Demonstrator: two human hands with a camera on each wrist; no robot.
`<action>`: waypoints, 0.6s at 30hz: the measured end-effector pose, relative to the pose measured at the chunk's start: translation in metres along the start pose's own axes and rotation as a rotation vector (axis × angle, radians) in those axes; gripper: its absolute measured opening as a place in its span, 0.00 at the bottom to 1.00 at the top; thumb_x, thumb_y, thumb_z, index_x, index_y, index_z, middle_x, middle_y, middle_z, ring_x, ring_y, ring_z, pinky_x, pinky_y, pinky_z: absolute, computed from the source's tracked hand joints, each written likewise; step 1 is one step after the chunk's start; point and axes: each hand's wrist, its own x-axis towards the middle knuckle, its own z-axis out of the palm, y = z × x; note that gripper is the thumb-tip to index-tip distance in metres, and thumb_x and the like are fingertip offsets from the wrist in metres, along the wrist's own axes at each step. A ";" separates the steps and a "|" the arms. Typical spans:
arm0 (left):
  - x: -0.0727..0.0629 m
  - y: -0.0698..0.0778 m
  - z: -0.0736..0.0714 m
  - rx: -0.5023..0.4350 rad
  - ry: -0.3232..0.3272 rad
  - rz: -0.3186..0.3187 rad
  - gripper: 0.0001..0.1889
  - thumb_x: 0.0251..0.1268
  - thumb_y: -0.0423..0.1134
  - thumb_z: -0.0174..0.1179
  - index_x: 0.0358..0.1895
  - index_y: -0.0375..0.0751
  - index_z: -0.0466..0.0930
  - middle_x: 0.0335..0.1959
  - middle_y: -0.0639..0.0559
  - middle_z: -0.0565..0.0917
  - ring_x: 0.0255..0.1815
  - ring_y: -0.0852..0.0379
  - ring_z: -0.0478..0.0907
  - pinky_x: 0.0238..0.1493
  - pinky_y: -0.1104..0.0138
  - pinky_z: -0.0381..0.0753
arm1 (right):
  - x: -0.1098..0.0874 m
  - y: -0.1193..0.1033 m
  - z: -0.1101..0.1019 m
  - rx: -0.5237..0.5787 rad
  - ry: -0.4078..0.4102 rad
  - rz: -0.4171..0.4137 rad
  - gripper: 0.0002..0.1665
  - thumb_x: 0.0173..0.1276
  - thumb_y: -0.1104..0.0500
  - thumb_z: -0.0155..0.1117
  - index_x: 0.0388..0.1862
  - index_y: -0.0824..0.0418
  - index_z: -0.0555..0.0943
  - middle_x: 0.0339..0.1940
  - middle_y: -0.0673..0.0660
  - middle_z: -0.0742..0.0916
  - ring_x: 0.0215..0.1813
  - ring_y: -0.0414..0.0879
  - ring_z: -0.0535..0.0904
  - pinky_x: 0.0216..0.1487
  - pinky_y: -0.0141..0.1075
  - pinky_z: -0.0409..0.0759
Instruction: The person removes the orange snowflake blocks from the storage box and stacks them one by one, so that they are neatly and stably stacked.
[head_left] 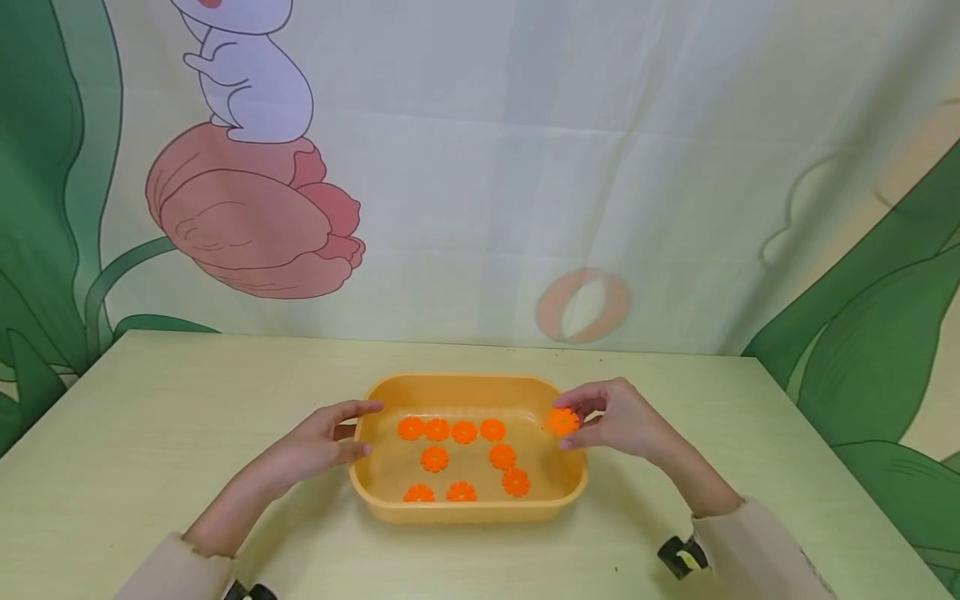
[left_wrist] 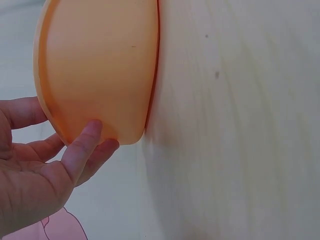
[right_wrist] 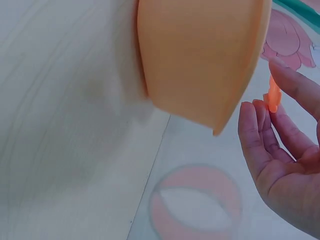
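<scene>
A yellow-orange plastic basin (head_left: pixel 468 512) with rounded corners stands on the table, holding several flat orange flower-shaped pieces (head_left: pixel 435 458). My left hand (head_left: pixel 318 442) holds the basin by its left end. In the left wrist view its thumb lies on the outer wall (left_wrist: pixel 100 65) while another finger reaches over the rim. Over the basin's right end, my right hand (head_left: pixel 618 421) pinches one orange flower-shaped piece (head_left: pixel 562 422). That piece (right_wrist: pixel 273 96) appears edge-on between thumb and fingers in the right wrist view, just beyond the rim and apart from the basin.
A pale wooden table (head_left: pixel 187 417) carries the basin. Behind it hangs a printed curtain (head_left: pixel 465 208) with a tulip, leaves and a white animal figure. Black bands with small devices (head_left: pixel 681 557) sit at both cuffs.
</scene>
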 end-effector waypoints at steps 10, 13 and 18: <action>0.000 0.001 0.000 -0.001 0.005 -0.011 0.29 0.61 0.29 0.54 0.65 0.28 0.57 0.65 0.31 0.60 0.60 0.35 0.64 0.51 0.58 0.75 | -0.018 0.020 -0.024 -0.049 0.115 0.094 0.27 0.44 0.58 0.76 0.44 0.66 0.81 0.34 0.55 0.84 0.36 0.48 0.75 0.31 0.30 0.78; 0.000 0.001 0.000 0.002 0.010 -0.015 0.29 0.61 0.29 0.54 0.65 0.29 0.57 0.64 0.31 0.60 0.60 0.35 0.64 0.50 0.57 0.75 | -0.023 0.025 -0.030 -0.046 0.138 0.125 0.29 0.44 0.57 0.77 0.45 0.67 0.81 0.34 0.55 0.84 0.37 0.47 0.75 0.31 0.30 0.78; 0.000 0.000 0.000 0.002 0.012 -0.010 0.29 0.61 0.29 0.54 0.65 0.28 0.58 0.64 0.31 0.60 0.61 0.35 0.64 0.51 0.57 0.75 | -0.031 0.036 -0.039 -0.025 0.150 0.159 0.28 0.46 0.59 0.75 0.46 0.68 0.80 0.35 0.56 0.84 0.37 0.47 0.75 0.32 0.30 0.78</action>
